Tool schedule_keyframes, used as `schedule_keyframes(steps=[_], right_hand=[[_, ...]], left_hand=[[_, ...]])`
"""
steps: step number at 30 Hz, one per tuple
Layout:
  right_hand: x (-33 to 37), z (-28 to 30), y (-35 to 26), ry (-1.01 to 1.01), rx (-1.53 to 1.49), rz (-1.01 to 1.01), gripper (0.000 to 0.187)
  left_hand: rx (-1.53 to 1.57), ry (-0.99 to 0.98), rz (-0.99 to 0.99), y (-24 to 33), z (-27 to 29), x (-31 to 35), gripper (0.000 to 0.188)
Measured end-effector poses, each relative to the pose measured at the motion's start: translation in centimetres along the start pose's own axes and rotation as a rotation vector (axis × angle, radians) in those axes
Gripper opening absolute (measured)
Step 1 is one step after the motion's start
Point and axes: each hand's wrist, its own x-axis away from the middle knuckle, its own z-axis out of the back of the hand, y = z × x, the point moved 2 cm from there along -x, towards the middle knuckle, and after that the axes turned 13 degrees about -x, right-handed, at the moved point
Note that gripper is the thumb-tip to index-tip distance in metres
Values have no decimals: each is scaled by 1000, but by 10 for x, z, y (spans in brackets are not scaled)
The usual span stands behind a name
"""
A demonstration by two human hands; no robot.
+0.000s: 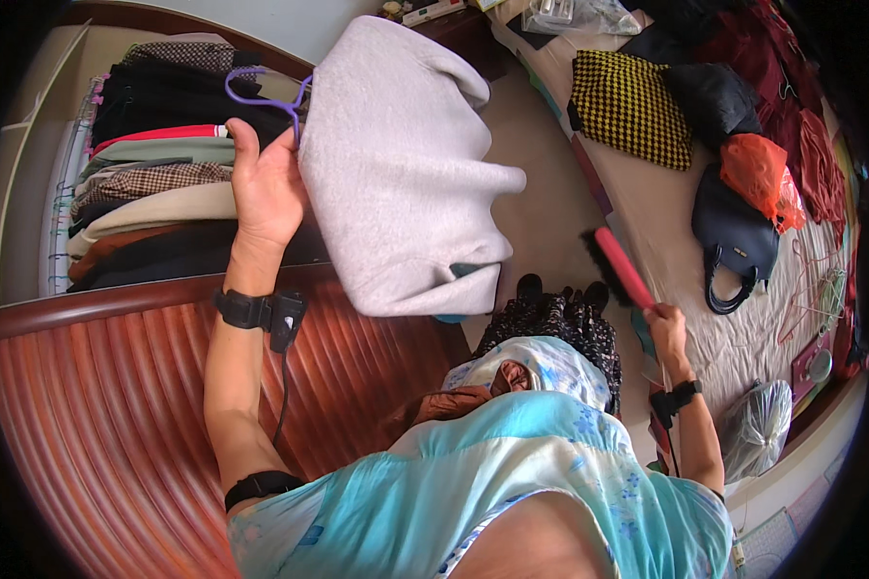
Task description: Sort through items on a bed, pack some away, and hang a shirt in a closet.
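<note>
My left hand [268, 183] is raised at the neck of a purple clothes hanger [261, 99], its thumb sticking up and its other fingers partly hidden behind cloth. From that hanger hangs a light grey garment [406, 174], spread out to the right of the hand with folds along its far edge. Lower on the right, my right hand [668, 336] is closed around the handle of a clothes brush [624, 268] with a red back and dark bristles. The brush is apart from the garment, its bristles facing left.
An open wardrobe [29, 174] at the left holds several hanging clothes [159, 183]. Below it is a reddish-brown slatted panel [116, 405]. On the bed [637, 203] at the right lie a yellow-black checked cloth [631, 108], a dark handbag [734, 236], a red plastic bag [755, 174] and loose hangers [811, 289].
</note>
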Motion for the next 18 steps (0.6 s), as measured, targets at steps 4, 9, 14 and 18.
schedule_keyframes(steps=[4,9,14,18], right_hand=[[-4,-1,-63,-73,-299,111,21],[25,-20,-202,-350,-721,261,24],[31,-51,-208,-587,-452,438,29],[10,-36,-92,-129,-20,202,28]], left_hand=[[-11,-29,0,1,-8,-8,104],[32,-81,26,-11,-9,-21,104],[53,-53,9,-9,-14,-24,110],[31,15,34,-11,-12,-14,111]])
